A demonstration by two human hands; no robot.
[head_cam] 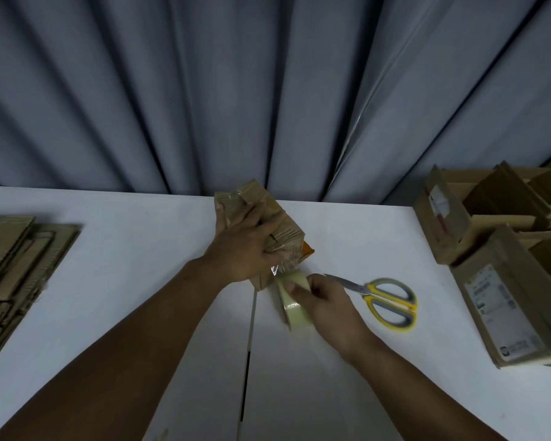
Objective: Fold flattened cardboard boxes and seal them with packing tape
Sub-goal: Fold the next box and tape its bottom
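My left hand (pixel 245 249) covers most of box (pixel 287 227) top, can't see flap seam. Orange bit (pixel 307 251) pokes out from under box, no clue what. Right hand (pixel 328 300) hides chunk of tape roll (pixel 287 300). Flat cardboard stack (pixel 13 259) chopped by left edge, open boxes (pixel 490 224) by right edge. Label (pixel 497 310) print too blurry, can't read.
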